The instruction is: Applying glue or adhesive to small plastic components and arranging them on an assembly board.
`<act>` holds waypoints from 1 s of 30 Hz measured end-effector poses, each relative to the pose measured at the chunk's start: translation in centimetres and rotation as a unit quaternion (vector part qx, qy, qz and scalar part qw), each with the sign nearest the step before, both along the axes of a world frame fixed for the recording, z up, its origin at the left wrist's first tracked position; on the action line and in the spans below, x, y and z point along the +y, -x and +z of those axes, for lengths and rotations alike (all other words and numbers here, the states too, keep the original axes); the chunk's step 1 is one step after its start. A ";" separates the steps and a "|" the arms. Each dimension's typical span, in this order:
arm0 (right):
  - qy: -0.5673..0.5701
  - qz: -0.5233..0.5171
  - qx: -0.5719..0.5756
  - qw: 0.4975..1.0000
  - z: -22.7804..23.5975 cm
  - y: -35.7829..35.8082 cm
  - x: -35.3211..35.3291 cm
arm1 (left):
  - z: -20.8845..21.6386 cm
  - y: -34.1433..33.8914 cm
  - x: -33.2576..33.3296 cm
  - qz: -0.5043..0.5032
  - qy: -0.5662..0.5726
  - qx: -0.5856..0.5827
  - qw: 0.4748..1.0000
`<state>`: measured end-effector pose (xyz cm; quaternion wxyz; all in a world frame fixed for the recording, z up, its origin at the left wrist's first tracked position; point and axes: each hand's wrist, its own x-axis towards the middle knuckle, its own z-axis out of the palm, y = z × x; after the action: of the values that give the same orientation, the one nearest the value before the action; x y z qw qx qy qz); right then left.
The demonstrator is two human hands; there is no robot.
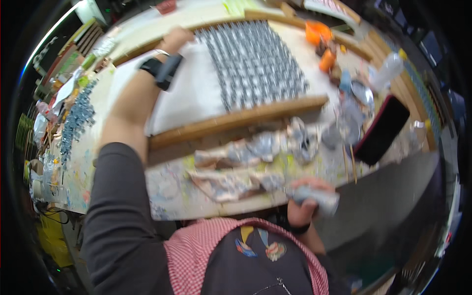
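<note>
My left hand (177,40) reaches to the far left corner of a panel of blue-grey pieces (255,64) set in slanting rows. Its fingers look curled together, blurred by motion; whatever they pinch is too small to make out. Beneath that arm lies a white sheet (184,93), with the rows covering its right part. Close to my body, past the table's near edge, my right hand (302,209) wraps round a pale grey cylinder (319,197), held roughly level. The thumb lies across its near side; blur hides its details.
Wooden bars (241,120) border the sheet. Crumpled, paint-smeared paper (236,184) lies nearer me. At right are a dark phone (383,130), plastic cups (344,123), orange containers (317,32) and a clear bottle (388,69). Loose blue-grey pieces (76,120) are heaped at left.
</note>
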<state>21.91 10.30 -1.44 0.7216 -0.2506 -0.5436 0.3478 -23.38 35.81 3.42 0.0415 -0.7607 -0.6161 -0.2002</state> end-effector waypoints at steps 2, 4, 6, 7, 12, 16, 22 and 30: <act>0.000 0.024 0.021 0.999 0.0 -0.2 0.2 | 2.7 0.4 -4.6 0.113 0.083 -0.175 0.975; -0.003 0.010 0.027 1.000 -0.1 -0.6 0.9 | 12.3 -17.3 -13.0 0.020 0.171 -0.325 0.930; -0.021 0.030 0.043 0.998 -0.4 -0.8 1.6 | 9.2 -13.7 -12.6 -0.178 0.157 -0.307 0.922; -0.031 0.078 0.073 0.994 0.0 -1.0 1.6 | 11.1 -15.8 -18.0 -0.201 0.122 -0.190 0.953; -0.015 0.109 0.147 0.983 -0.3 -1.6 1.4 | 6.3 -26.2 -31.7 -0.304 0.331 -0.298 0.842; 0.001 0.066 0.165 0.984 1.1 -3.7 -1.0 | -1.3 -30.4 -35.2 -0.272 0.439 -0.347 0.783; 0.012 -0.040 0.167 0.985 0.9 -8.9 -4.3 | -24.6 -33.2 -28.1 0.011 0.433 -0.481 0.762; 0.004 -0.064 0.132 0.989 0.5 -12.5 -8.2 | -35.4 -35.2 -26.2 -0.125 0.556 -0.431 0.700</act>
<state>34.43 2.15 -0.95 0.8067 -0.2393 -0.4255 0.3330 11.84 9.57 -32.02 -0.6843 -0.5460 -0.4654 -0.1306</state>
